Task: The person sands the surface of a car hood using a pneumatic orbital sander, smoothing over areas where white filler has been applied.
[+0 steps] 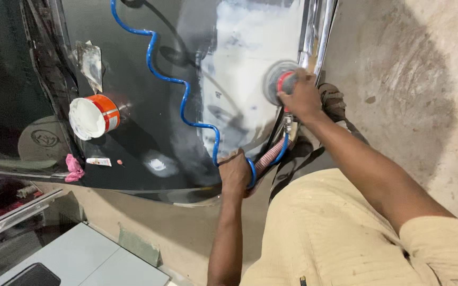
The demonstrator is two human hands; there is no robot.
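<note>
I see even, moderate light, soft glare on the dark panel (149,79), slight blur, and dim left edge.

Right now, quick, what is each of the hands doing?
Left hand: closed around the coiled blue air hose.
Right hand: closed on the round grey sander, pressing it against the dark car panel.

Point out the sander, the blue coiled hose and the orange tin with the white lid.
sander (279,79): head view, on its round grey pad beside the right hand.
blue coiled hose (185,92): head view, on a middle coil over the dark panel.
orange tin (110,111): head view, on its orange side wall.
</note>
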